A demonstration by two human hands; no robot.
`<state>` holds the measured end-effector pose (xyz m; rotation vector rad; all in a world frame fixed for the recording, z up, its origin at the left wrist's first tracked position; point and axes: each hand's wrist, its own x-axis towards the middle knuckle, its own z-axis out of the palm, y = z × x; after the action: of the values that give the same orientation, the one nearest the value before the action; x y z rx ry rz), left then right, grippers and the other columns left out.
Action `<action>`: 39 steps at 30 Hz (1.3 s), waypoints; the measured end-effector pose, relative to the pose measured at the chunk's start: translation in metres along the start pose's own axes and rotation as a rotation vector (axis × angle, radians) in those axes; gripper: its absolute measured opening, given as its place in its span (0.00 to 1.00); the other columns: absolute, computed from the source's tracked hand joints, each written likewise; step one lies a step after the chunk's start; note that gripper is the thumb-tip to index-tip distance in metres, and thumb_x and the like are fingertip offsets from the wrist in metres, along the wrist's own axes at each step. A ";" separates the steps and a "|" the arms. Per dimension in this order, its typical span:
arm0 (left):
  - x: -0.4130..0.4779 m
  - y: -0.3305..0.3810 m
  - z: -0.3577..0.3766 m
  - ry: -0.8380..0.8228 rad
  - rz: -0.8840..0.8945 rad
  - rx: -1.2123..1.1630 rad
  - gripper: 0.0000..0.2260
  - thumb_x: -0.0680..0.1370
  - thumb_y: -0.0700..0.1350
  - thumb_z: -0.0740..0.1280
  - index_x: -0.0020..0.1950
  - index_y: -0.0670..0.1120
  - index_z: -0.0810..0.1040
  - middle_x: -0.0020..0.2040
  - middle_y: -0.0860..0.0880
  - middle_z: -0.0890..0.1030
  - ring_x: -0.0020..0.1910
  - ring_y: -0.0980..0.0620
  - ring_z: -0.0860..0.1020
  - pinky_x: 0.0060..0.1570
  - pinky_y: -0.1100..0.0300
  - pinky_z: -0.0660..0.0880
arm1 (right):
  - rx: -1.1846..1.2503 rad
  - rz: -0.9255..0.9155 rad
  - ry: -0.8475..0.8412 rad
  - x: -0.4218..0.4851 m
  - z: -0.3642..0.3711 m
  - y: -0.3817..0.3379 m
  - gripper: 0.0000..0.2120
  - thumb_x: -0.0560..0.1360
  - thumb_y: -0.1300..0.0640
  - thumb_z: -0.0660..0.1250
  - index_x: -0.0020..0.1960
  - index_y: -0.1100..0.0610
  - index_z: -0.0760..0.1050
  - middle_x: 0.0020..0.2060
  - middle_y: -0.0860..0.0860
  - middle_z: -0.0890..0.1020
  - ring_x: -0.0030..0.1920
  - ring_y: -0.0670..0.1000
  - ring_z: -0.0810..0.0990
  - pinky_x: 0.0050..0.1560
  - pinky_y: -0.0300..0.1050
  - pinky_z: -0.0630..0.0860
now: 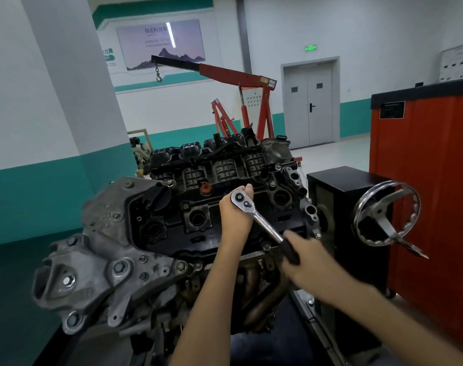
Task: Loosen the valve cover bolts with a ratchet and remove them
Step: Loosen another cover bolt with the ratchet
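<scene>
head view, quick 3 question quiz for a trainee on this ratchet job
1. True or false: the right hand grips the black handle of the ratchet.
2. Where is the left hand? A) at the ratchet's head, over the valve cover; B) on a red cabinet; C) hanging at the person's side.
3. Fill in: the chrome ___ stands to the right of the valve cover.

Key: 1 true; 2 A; 3 handwheel.
</scene>
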<state>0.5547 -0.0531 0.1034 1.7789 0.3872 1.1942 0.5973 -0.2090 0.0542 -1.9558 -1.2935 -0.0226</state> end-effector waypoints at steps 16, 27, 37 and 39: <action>0.010 0.002 -0.014 -0.229 0.026 0.145 0.25 0.79 0.36 0.64 0.25 0.53 0.63 0.23 0.56 0.64 0.26 0.58 0.61 0.32 0.61 0.60 | -0.678 -0.231 -0.099 0.071 -0.097 0.005 0.08 0.76 0.57 0.66 0.48 0.49 0.67 0.31 0.42 0.67 0.31 0.44 0.68 0.32 0.38 0.63; 0.003 0.002 -0.004 -0.113 0.005 0.070 0.22 0.81 0.37 0.63 0.30 0.46 0.57 0.29 0.48 0.59 0.32 0.51 0.57 0.37 0.55 0.56 | 0.296 0.091 0.080 -0.014 0.059 -0.026 0.09 0.74 0.66 0.64 0.48 0.55 0.67 0.30 0.52 0.72 0.25 0.44 0.71 0.25 0.33 0.68; 0.008 0.001 -0.014 -0.233 0.024 0.125 0.26 0.79 0.36 0.64 0.22 0.55 0.69 0.22 0.58 0.68 0.25 0.61 0.65 0.31 0.66 0.62 | -0.616 -0.227 -0.177 0.068 -0.098 0.009 0.07 0.77 0.59 0.65 0.50 0.50 0.68 0.31 0.43 0.70 0.31 0.41 0.71 0.32 0.36 0.66; 0.005 0.000 -0.016 -0.162 -0.007 0.050 0.25 0.80 0.37 0.64 0.25 0.53 0.64 0.24 0.56 0.64 0.26 0.59 0.62 0.32 0.64 0.60 | -0.624 -0.228 -0.130 0.068 -0.093 0.003 0.08 0.76 0.58 0.65 0.49 0.49 0.67 0.31 0.43 0.70 0.31 0.42 0.69 0.31 0.37 0.65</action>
<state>0.5434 -0.0409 0.1076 1.9010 0.3302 1.0348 0.6683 -0.2127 0.1448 -2.3321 -1.7392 -0.4687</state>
